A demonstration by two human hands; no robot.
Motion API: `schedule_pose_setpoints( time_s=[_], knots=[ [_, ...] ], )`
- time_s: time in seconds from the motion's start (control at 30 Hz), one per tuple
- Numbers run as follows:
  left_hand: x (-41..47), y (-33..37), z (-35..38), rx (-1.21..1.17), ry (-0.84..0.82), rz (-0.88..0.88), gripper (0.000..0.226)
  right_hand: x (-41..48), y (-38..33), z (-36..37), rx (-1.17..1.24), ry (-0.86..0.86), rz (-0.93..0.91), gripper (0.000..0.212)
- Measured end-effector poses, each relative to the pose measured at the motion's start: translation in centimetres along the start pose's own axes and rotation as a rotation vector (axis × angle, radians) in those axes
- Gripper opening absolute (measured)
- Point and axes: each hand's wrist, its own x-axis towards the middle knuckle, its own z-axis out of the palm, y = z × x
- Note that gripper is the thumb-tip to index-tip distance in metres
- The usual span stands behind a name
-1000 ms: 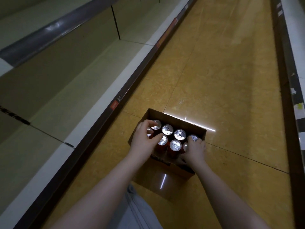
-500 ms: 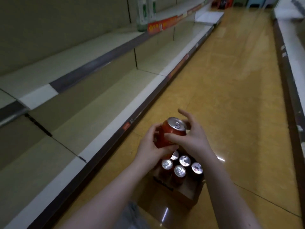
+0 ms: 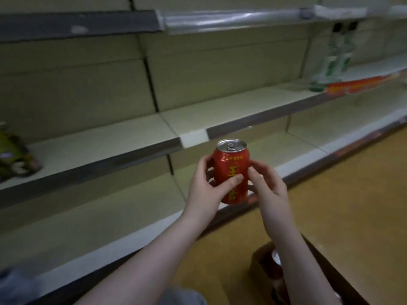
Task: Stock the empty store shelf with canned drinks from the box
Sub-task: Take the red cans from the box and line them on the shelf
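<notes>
Pale beige store shelves (image 3: pixel 132 137) run along the left, beside a yellow-brown floor (image 3: pixel 352 194). Both hands hold one red metal drink can with yellow letters (image 3: pixel 233 172) upright in the air, in front of the shelves. The left hand (image 3: pixel 204 192) wraps round it, thumb across the front. The right hand (image 3: pixel 268 186) pinches its other side with thumb and fingertips. A brown cardboard box (image 3: pixel 259 267) sits on the floor under the right arm. Green bottles (image 3: pixel 332 58) stand far off on a shelf.

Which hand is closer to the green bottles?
Right. The right hand holds the red can on the side toward the green bottles; the left hand grips its far side.
</notes>
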Motion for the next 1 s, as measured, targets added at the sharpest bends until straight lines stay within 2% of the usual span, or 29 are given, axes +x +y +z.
schedule_pose_setpoints(
  time_s=[0.1,0.3,0.5,0.77,1.0],
  knots=[
    [0.2,1.6,-4.0,0.012,0.099,0.04,0.058,1.0,-0.6,4.5,0.032,-0.102,-0.027,0.034],
    [1.4,3.9,-12.8,0.142,0.351,0.131,0.072,3.4,-1.9,14.5,0.114,-0.244,-0.052,0.028],
    [3.2,4.7,-20.5,0.278,0.497,0.149,0.07,4.8,-2.2,22.9,0.196,-0.3,0.014,0.028],
    [6.9,3.8,-26.9,0.174,0.482,0.044,0.05,7.5,-1.0,30.7,0.177,-0.323,0.173,0.035],
    [10.2,2.8,-30.2,0.208,0.528,-0.009,0.051,10.1,-0.2,34.3,0.136,-0.33,0.232,0.032]
  ],
)
